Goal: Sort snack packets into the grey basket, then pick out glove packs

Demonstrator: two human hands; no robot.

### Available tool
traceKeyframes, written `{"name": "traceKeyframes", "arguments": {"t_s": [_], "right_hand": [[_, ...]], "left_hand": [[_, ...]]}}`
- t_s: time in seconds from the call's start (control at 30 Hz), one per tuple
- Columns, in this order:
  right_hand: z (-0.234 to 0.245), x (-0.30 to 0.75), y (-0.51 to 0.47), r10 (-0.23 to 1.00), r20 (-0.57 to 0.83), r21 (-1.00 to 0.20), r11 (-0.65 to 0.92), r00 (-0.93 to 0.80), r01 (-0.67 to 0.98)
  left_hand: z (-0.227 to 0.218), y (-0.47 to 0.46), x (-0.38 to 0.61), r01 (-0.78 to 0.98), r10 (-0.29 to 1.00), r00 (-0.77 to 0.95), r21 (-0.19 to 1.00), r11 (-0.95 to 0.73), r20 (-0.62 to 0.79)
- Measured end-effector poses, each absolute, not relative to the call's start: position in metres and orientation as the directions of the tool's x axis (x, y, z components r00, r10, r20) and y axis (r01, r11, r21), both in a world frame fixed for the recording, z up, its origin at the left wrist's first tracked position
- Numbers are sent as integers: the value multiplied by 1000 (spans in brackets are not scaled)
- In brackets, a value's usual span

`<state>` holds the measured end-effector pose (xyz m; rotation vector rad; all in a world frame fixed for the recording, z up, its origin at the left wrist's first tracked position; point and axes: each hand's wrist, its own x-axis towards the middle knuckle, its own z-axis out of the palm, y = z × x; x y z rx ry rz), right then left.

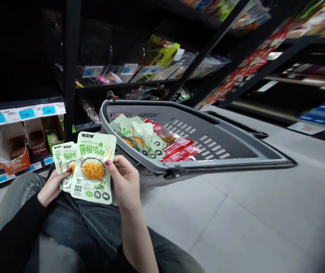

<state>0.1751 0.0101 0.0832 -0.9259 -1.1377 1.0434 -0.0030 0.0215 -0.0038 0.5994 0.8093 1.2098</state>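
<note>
Above my lap, my left hand (53, 185) pinches two overlapping light green snack packets (65, 148), thumb in front. My right hand (126, 181) grips another light green snack packet (91, 189) of the same kind by its right edge. That packet is the nearest to me and partly covers the others. It shows a bowl of orange shredded food and green Chinese lettering. Just beyond my right hand is a grey shopping basket (222, 118). Inside it lie several matching green packets (139, 131) and red packets (181, 146).
A dark shelf unit (71, 49) rises behind the basket. Its lower left shelf has blue price tags (27, 113) and opened cartons, one of them an orange box (16, 167). Light floor tiles (222, 223) stretch to the right. More shelves at far right are blurred.
</note>
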Motion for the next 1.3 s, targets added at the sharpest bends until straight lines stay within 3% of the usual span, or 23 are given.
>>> {"name": "traceKeyframes", "arguments": {"t_s": [0.1, 0.37, 0.53, 0.9, 1.07, 1.3], "right_hand": [[82, 176, 12, 970, 234, -932, 244, 69, -267], [84, 172, 12, 974, 122, -853, 4, -192, -521], [77, 165, 9, 926, 169, -655, -150, -338, -741], [78, 156, 3, 918, 147, -503, -252, -369, -827], [79, 158, 5, 879, 247, -370, -304, -409, -878], [73, 163, 9, 689, 486, -361, -401, -537, -842]], "left_hand": [[-2, 21, -2, -584, 967, 135, 771, 253, -216], [1, 21, -2, -590, 961, 133, 759, 274, -244], [2, 21, -2, -583, 960, 122, 765, 274, -251], [6, 19, -2, -562, 951, 97, 773, 295, -292], [9, 18, -1, -542, 948, 82, 785, 301, -307], [7, 18, -1, -547, 948, 89, 780, 304, -307]]}}
